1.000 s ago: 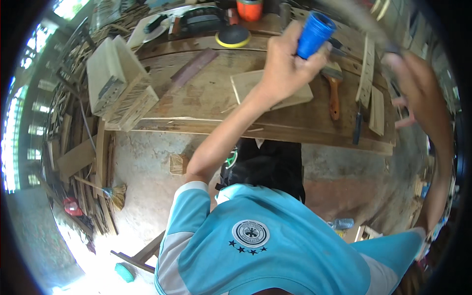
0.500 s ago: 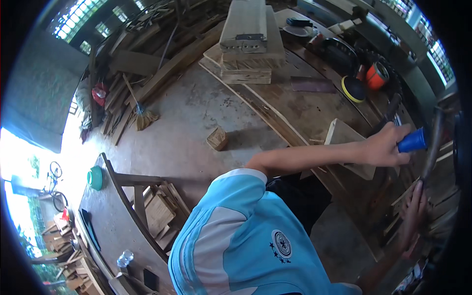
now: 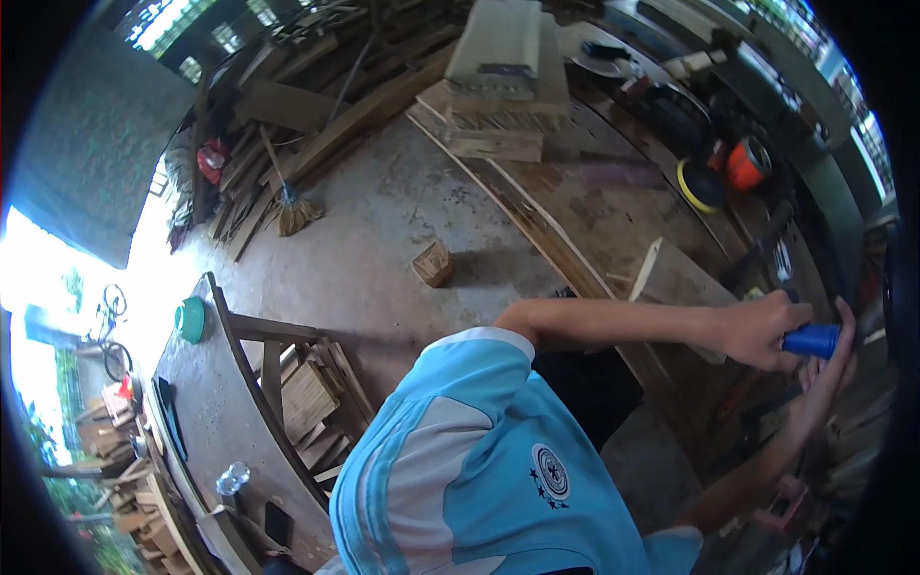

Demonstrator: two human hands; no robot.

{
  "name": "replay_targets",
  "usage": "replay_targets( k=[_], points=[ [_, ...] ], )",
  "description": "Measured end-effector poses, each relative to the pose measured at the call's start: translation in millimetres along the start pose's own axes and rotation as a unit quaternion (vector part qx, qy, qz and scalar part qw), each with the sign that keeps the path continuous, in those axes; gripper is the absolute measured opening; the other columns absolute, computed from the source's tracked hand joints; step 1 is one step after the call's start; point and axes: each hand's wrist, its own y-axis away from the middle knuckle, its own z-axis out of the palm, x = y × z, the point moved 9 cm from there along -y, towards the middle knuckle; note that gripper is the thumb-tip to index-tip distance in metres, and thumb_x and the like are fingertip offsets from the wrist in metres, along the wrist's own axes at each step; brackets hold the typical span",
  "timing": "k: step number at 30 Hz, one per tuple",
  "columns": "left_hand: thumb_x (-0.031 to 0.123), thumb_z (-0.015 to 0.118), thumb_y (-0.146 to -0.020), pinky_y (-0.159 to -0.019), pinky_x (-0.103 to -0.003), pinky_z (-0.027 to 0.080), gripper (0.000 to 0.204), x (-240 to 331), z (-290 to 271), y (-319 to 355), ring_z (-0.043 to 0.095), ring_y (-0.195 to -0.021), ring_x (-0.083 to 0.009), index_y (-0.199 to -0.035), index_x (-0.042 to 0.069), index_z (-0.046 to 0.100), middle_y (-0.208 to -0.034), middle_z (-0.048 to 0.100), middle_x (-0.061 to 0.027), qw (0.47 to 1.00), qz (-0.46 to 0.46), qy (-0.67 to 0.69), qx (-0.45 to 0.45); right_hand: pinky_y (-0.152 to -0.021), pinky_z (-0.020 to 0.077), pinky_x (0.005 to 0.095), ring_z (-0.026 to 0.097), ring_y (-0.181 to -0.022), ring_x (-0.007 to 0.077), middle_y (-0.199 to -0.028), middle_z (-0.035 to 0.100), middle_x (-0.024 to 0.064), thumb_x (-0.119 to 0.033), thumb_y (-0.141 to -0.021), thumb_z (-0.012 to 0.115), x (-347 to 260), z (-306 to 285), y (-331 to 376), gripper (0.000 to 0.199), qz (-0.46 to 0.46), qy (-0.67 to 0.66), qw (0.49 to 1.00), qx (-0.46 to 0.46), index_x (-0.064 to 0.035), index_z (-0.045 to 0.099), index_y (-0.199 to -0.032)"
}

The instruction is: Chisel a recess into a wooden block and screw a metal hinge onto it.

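Note:
My left hand reaches out to the far right and is closed around a blue cylinder, held sideways above the wooden workbench. My right hand comes up from below with its fingers stretched out, and they lie against the free end of the cylinder. A pale wooden board lies on the bench just left of my left hand. My blue and white shirt fills the lower middle of the view.
On the bench sit a yellow disc, an orange container and a stack of planks. A small wooden block and a broom are on the concrete floor. A second table at left holds a green bowl.
The view has swung round to the left. My left hand has carried the blue cylinder down to the right edge, and my right hand has closed in on its end.

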Motion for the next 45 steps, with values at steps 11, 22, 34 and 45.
replay_targets(
  k=[11, 22, 34, 45],
  points=[
    [0.021, 0.055, -0.083, -0.085, -0.038, 0.042, 0.028, -77, -104, 86, 0.055, -0.094, -0.0333, -0.102, 0.001, 0.060, -0.095, 0.061, -0.0174, 0.948, -0.167, -0.239, -0.126, -0.034, 0.0173, 0.0175, 0.027, -0.036, 0.0003, -0.047, 0.031, -0.0078, -0.033, -0.084, 0.060, -6, 22, 14, 0.032, -0.021, -0.074, 0.997, -0.010, -0.0012, 0.061, -0.085],
    [0.017, 0.057, -0.082, -0.078, -0.038, 0.044, 0.023, -86, -105, 92, 0.057, -0.086, -0.0360, -0.094, -0.002, 0.061, -0.088, 0.061, -0.0205, 0.930, -0.243, -0.256, -0.098, -0.033, 0.0199, 0.0187, 0.032, -0.037, 0.0018, -0.054, 0.038, -0.0045, -0.033, -0.079, 0.067, 51, -27, 36, 0.032, 0.019, -0.194, 0.968, 0.160, -0.0042, 0.055, -0.072],
    [0.031, 0.080, -0.050, -0.096, -0.041, 0.035, 0.085, -48, -109, 118, 0.038, -0.117, -0.0344, -0.124, 0.010, 0.043, -0.126, 0.042, -0.0153, 0.892, -0.190, -0.342, -0.226, -0.033, 0.0200, 0.0197, 0.035, -0.037, 0.0042, -0.054, 0.041, -0.0035, -0.026, -0.077, 0.068, 123, -36, 69, 0.028, 0.088, -0.248, 0.934, 0.241, -0.0100, 0.046, -0.070],
    [0.022, 0.078, -0.045, -0.093, -0.038, 0.036, 0.069, 18, -100, 21, 0.046, -0.108, -0.0310, -0.109, 0.007, 0.057, -0.113, 0.050, -0.0139, 0.951, -0.048, -0.207, -0.224, -0.045, 0.0312, 0.0192, 0.044, -0.049, 0.0041, -0.072, 0.061, 0.0042, -0.019, -0.079, 0.066, -51, -6, 53, 0.017, -0.242, -0.215, 0.940, 0.112, -0.0054, 0.055, -0.082]
  ],
)
